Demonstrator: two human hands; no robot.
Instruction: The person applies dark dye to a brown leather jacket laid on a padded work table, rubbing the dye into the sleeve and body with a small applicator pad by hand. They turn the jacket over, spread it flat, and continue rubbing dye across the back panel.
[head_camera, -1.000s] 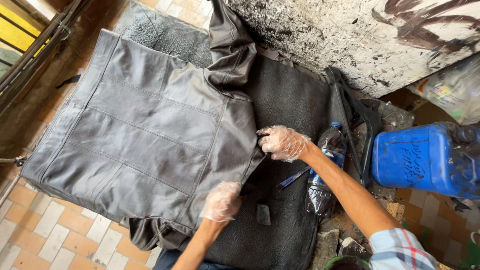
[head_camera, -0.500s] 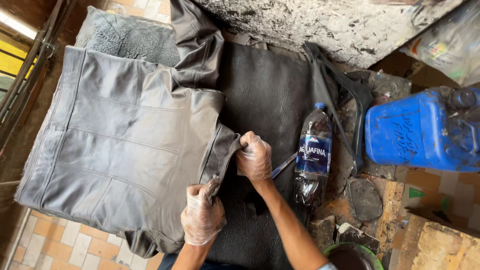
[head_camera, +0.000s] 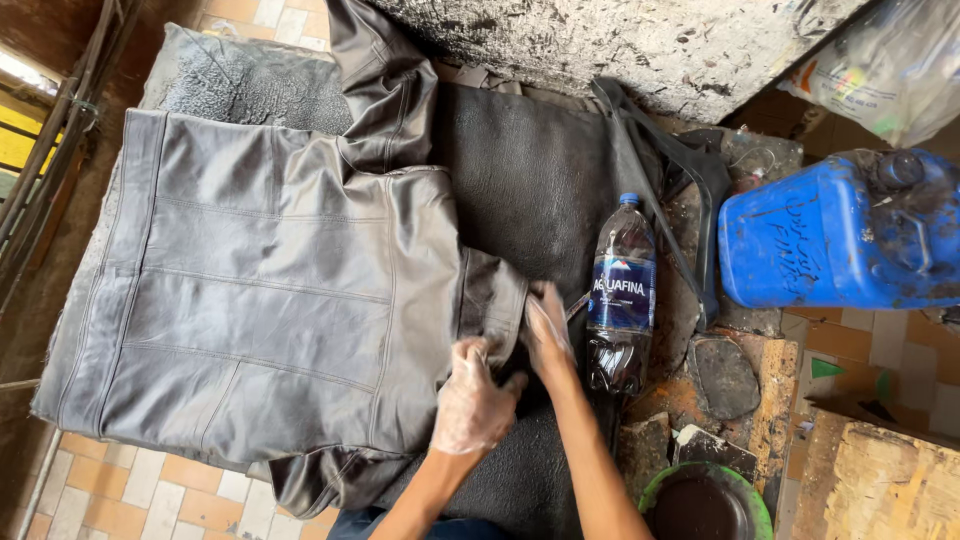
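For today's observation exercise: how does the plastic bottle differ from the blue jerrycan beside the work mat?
The plastic bottle is slim, clear and filled with dark liquid; the blue jerrycan is bulky, boxy and opaque, so its contents cannot be seen. The plastic bottle lies on the edge of the dark mat, close to the right hand; the blue jerrycan rests further off, on the tiled floor. Both are plastic, and both lie on their sides.

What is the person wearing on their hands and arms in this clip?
Both hands wear thin, translucent, crinkled disposable plastic gloves: the left hand and the right hand. The gloves end about the wrists. Both forearms are bare in this view, with no sleeve, watch or jewellery showing. No markings show on the gloves.
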